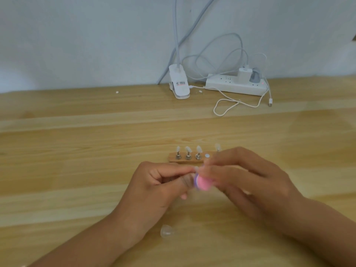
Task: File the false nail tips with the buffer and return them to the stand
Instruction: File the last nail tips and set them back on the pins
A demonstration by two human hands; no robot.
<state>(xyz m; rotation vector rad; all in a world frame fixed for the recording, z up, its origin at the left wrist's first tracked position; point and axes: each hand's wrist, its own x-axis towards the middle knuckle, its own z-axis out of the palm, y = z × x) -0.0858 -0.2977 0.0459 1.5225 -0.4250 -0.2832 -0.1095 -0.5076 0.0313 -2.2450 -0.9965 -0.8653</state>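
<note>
Both hands meet just in front of the stand (173, 160), low over the table (77, 170). That keeps the return reach short.

Left hand (161, 182): fingers curled, thumb and forefinger pinched together at the point where the hands meet. The item in the pinch is too small and blurred to confirm. It is judged to be the held tip, presented edge-on to the abrasive.

Right hand (244, 176): blurred, fingers closed round the pink buffer (204, 183), whose face sits against the left fingertips. Judged a filing stroke in hand.

The stand carries 4 nail tips (199, 148) upright on their pegs, 3 in a row at the left and 1 at the far right, partly behind the right hand. Between them 1 vacant seat (207, 155) shows as a bare metal disc. This is judged to be the home of the tip being worked.

A loose clear tip (167, 231) lies on the table near the left wrist, apart from the stand and not mounted.

A lamp clip (179, 83) and a power strip (235, 85) sit at the rear, well apart from the work
</note>
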